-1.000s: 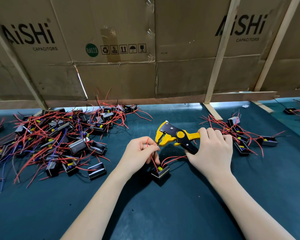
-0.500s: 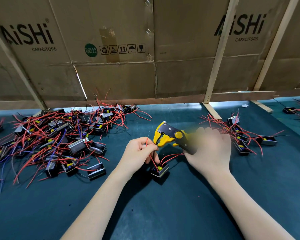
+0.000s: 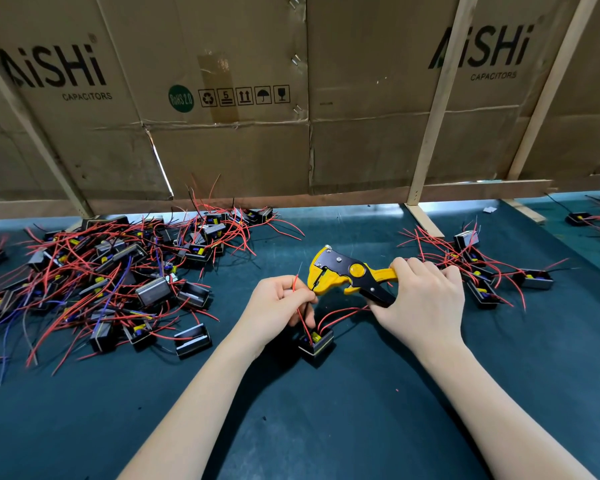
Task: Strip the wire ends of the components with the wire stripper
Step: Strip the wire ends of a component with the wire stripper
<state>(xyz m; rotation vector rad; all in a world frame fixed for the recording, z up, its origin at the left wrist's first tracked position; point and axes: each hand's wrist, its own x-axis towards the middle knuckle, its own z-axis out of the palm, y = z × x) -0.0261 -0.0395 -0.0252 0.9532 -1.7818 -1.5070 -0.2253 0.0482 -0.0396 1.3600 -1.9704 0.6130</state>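
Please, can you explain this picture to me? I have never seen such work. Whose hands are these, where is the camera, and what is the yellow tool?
There is no machine here: a person works with bare hands, and the camera sits on their head, looking down. The right hand grips a yellow wire stripper. The left hand pinches a red wire that rises from a small black component standing on the dark green table. A large pile of components lies to the left, a smaller pile to the right. Cardboard boxes stand behind.
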